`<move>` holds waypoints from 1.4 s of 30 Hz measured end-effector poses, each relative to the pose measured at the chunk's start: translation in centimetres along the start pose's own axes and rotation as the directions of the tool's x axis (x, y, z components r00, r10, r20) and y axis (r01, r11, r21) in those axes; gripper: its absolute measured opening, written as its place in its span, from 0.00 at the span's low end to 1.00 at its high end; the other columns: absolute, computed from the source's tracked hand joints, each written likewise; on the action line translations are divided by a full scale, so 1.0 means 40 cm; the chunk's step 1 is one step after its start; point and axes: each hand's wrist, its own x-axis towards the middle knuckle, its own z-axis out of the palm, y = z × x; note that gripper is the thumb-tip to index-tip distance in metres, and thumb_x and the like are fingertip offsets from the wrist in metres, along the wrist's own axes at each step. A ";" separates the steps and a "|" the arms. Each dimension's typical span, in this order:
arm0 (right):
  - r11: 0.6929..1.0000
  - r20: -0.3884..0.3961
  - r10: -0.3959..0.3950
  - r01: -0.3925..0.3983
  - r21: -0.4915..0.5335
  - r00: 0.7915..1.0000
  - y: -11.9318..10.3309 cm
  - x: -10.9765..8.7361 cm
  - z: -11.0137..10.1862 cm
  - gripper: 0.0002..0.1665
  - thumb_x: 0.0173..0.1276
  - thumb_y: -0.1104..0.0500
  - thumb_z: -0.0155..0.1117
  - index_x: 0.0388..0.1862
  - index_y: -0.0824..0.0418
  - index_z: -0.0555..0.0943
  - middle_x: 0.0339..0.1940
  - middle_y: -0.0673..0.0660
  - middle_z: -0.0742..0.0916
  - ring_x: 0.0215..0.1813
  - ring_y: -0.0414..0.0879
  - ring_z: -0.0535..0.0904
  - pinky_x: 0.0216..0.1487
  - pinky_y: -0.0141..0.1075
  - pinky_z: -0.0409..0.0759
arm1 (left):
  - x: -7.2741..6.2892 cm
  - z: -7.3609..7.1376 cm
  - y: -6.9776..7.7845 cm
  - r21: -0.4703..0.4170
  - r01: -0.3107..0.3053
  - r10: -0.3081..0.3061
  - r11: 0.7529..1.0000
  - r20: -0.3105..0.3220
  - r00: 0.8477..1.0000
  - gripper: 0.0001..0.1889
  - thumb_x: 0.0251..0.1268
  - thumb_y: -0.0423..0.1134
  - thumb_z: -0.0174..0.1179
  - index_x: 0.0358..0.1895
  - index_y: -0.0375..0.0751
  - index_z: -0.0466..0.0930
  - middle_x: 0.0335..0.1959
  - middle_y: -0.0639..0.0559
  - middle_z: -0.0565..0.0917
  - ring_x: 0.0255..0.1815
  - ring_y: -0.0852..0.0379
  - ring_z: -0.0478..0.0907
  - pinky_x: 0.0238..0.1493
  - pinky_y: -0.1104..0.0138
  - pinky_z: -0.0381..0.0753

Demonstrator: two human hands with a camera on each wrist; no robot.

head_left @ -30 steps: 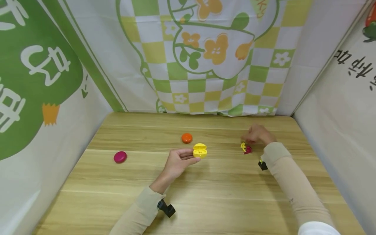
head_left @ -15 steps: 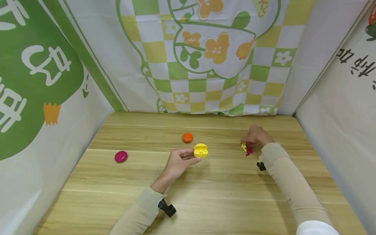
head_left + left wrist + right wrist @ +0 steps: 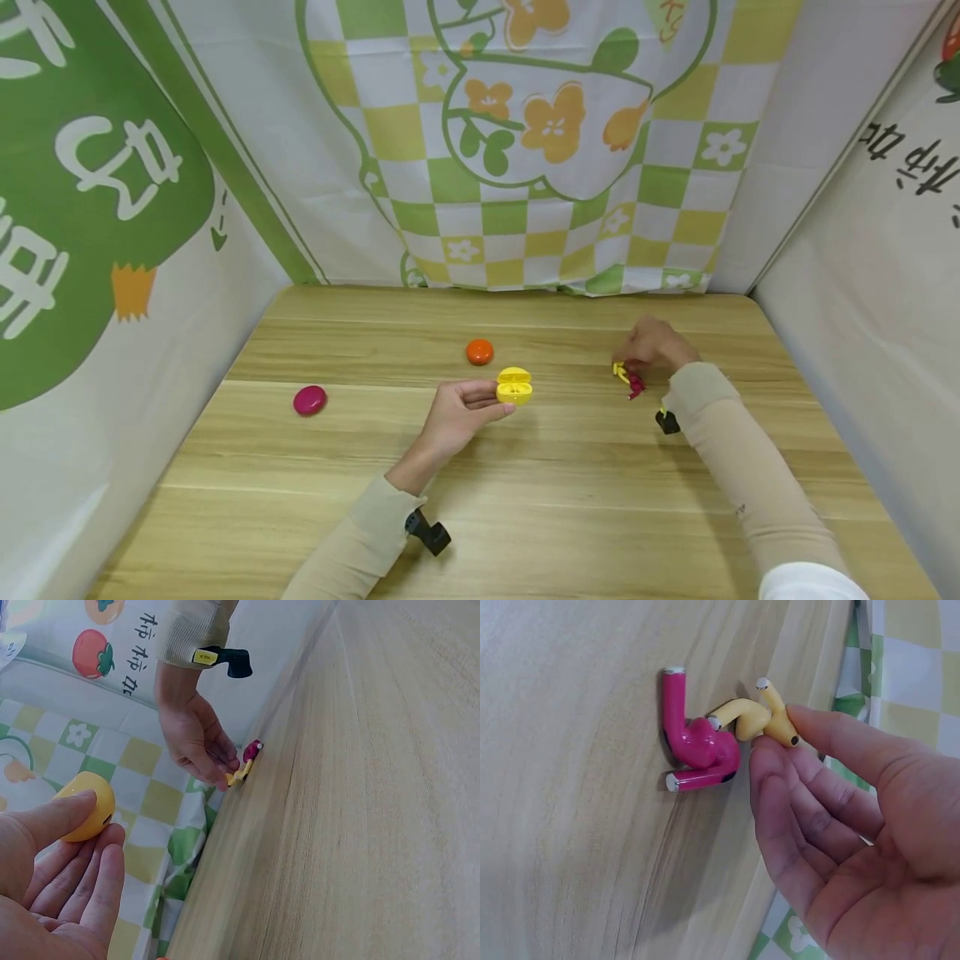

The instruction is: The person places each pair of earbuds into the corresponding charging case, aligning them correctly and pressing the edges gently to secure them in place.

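In the head view my left hand (image 3: 454,415) holds a yellow earbud case (image 3: 514,388), its lid up, above the table. At the right, my right hand (image 3: 652,342) is down at a small cluster of earbuds. In the right wrist view, thumb and fingertips pinch one yellow earbud (image 3: 781,727). A second yellow earbud (image 3: 742,716) lies beside it, touching or nearly so. Two magenta earbuds (image 3: 697,742) rest against each other on the wood, close to the second yellow one. The left wrist view shows the case's rounded yellow back (image 3: 96,802) between thumb and fingers.
An orange round case (image 3: 479,352) lies just behind the yellow one, lid down. Farther left is a magenta round case (image 3: 310,400), also with its lid down. The wooden table (image 3: 570,483) ends at a patterned cloth (image 3: 525,225) behind and pale side walls.
My right hand has settled at the earbuds and shifted slightly, and the yellow ones have moved a little left. My left hand keeps holding the yellow case in nearly the same place.
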 end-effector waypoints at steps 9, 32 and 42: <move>0.993 -0.008 -0.086 0.087 0.086 0.996 -0.007 -0.012 -0.022 0.14 0.70 0.56 0.72 0.38 0.68 0.91 0.25 0.52 0.92 0.28 0.35 0.84 0.36 0.26 0.80 | 0.001 0.001 -0.003 0.002 0.002 -0.002 1.000 0.000 1.000 0.20 0.63 0.34 0.76 0.57 0.35 0.88 0.55 0.39 0.91 0.53 0.51 0.91 0.53 0.67 0.90; 0.927 -0.113 -0.304 0.321 0.195 0.946 -0.102 -0.098 -0.057 0.14 0.75 0.51 0.72 0.46 0.62 0.91 0.42 0.61 0.94 0.40 0.41 0.90 0.46 0.40 0.88 | -0.003 0.004 0.002 -0.027 0.000 0.000 1.000 -0.005 1.000 0.19 0.63 0.33 0.76 0.57 0.35 0.88 0.55 0.41 0.91 0.55 0.49 0.91 0.54 0.66 0.90; 0.899 -0.187 -0.372 0.403 0.172 0.909 -0.175 -0.142 -0.054 0.10 0.72 0.48 0.75 0.42 0.52 0.93 0.41 0.58 0.94 0.38 0.42 0.88 0.39 0.34 0.84 | -0.003 0.001 -0.002 -0.023 -0.007 0.007 1.000 0.002 1.000 0.19 0.63 0.33 0.76 0.57 0.36 0.88 0.55 0.41 0.91 0.54 0.49 0.91 0.54 0.66 0.90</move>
